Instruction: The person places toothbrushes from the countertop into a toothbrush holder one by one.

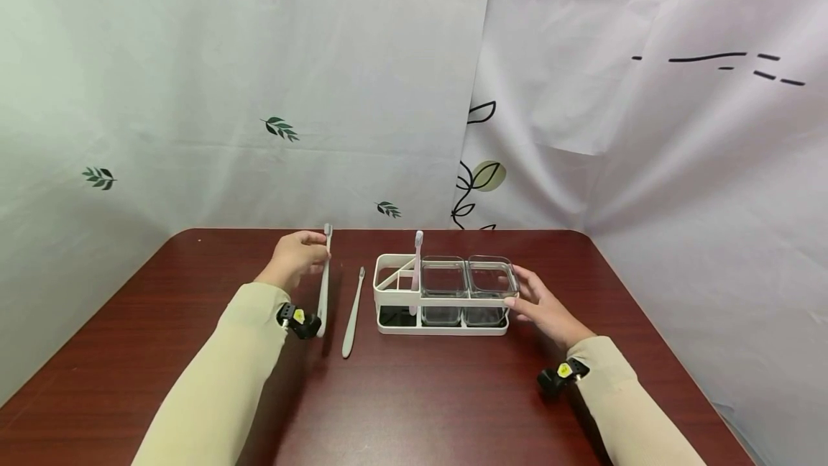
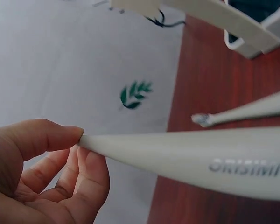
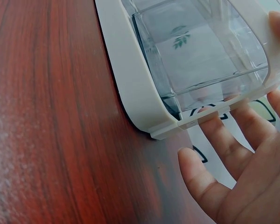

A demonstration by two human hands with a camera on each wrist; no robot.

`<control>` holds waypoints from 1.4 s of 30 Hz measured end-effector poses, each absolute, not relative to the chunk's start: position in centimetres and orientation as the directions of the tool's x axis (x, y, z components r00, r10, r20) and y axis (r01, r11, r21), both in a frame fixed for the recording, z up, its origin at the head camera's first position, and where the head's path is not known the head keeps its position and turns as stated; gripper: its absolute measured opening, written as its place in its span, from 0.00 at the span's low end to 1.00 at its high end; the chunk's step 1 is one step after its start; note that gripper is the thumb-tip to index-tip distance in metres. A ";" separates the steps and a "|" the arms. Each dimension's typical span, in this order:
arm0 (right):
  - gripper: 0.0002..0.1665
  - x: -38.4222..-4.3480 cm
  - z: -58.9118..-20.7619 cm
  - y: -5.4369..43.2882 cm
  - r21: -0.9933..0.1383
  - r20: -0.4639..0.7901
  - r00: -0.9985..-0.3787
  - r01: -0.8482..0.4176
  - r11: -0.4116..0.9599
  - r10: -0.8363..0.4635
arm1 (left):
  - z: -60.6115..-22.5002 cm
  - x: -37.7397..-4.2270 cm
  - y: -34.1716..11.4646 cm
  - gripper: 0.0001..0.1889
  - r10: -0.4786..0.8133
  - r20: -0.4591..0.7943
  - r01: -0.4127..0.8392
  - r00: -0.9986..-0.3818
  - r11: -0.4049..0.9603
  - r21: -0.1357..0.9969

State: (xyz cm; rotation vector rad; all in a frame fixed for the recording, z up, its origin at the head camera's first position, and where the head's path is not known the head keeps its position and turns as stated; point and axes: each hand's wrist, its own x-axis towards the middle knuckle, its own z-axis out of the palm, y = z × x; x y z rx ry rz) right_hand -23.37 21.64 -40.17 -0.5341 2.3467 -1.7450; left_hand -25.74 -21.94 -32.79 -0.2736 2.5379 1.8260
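Left hand (image 1: 296,256) pinches a grey toothbrush (image 1: 324,280) near the table's (image 1: 194,351) far edge. Right hand (image 1: 542,305), fingers straight, touches the white rack's (image 1: 441,327) right end.

Person, two arms in view: long beige sleeves (image 1: 220,372) of plain smooth cloth, reaching to both wrists. Left hand (image 1: 296,257) and right hand (image 1: 546,308) bare, without rings or gloves. Each wrist carries a small black camera mount (image 1: 299,321) bearing a yellow round sticker.
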 end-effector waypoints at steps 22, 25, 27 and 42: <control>0.41 -23.4 -40.2 21.6 -0.949 0.064 -0.926 -0.172 0.266 -0.371 | -29.2 -24.0 -18.6 0.21 -0.081 -0.004 -0.027 -0.997 0.288 0.957; 0.41 -23.3 -40.1 21.6 -0.949 0.061 -0.926 -0.169 0.265 -0.372 | -28.8 -23.9 -18.1 0.21 -0.074 0.013 -0.007 -0.997 0.269 0.963; 0.42 -23.3 -40.0 21.6 -0.949 0.058 -0.924 -0.168 0.265 -0.377 | -28.6 -23.7 -17.8 0.22 -0.067 0.023 0.006 -0.998 0.249 0.969; 0.41 -23.2 -39.8 21.5 -0.952 0.053 -0.928 -0.158 0.262 -0.368 | -26.7 -22.2 -15.6 0.24 -0.087 0.083 0.078 -0.993 0.056 0.995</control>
